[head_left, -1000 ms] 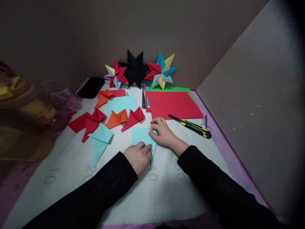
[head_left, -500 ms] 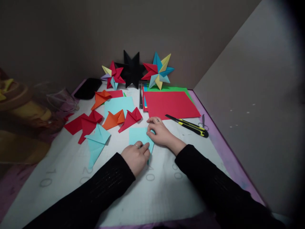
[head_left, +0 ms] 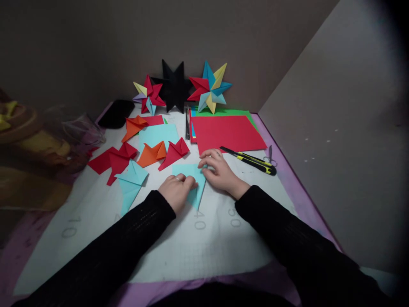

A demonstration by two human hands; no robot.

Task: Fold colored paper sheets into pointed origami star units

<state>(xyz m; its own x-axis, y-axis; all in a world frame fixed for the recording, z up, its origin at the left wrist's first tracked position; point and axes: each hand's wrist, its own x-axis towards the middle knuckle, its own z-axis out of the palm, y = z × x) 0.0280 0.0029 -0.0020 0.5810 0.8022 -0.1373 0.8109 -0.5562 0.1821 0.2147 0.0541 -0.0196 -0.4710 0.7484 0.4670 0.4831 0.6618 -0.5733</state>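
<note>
A sheet of light blue paper (head_left: 198,194) with a folded right side lies flat before me. My left hand (head_left: 177,187) rests on its left part, fingers curled and closed against the paper. At the upper right edge is my right hand (head_left: 220,169), its curved fingers apart, the tips at or just beside the sheet. To the left lie folded paper pieces: a light blue one (head_left: 131,181), a red one (head_left: 120,160), an orange one (head_left: 152,153) and another red one (head_left: 175,153). The paper's middle is partly hidden by my left hand.
Red sheets (head_left: 228,132) over green ones lie behind my right hand, with a yellow-black utility knife (head_left: 251,162) and small scissors (head_left: 270,157) nearby. Paper stars, one black (head_left: 174,87) and one multicoloured (head_left: 211,88), lean on the wall. A phone (head_left: 116,114) lies back left.
My left hand has drawn slightly left and up over the paper, baring more of its lower right. My right hand's fingers have loosened and spread. The view has tilted slightly down.
</note>
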